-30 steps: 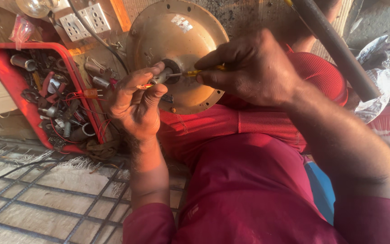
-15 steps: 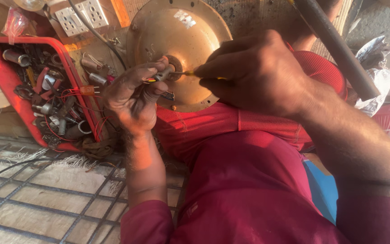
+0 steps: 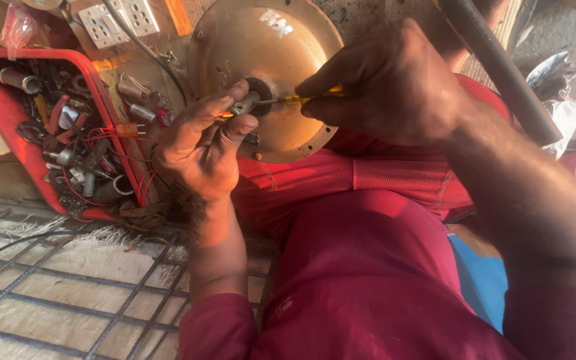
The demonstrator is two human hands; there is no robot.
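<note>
A round brass-coloured metal housing (image 3: 271, 60) leans against my red-clad legs. My left hand (image 3: 198, 147) pinches a small grey metal piece (image 3: 245, 105) at the dark central hole of the housing. My right hand (image 3: 395, 83) is closed around a yellow-handled screwdriver (image 3: 301, 99), whose thin shaft points left at that grey piece. The screwdriver handle is mostly hidden inside my fist.
A red tray (image 3: 111, 127) of mixed metal parts, wires and tools lies at the left. White socket plates (image 3: 118, 20) sit above it. A dark metal pipe (image 3: 501, 67) slants across the upper right. A checked mat (image 3: 68, 293) covers the floor at lower left.
The view has shifted so the housing and hands sit slightly lower and closer. My hands stay together at the centre hole, with the screwdriver tip still against the grey piece.
</note>
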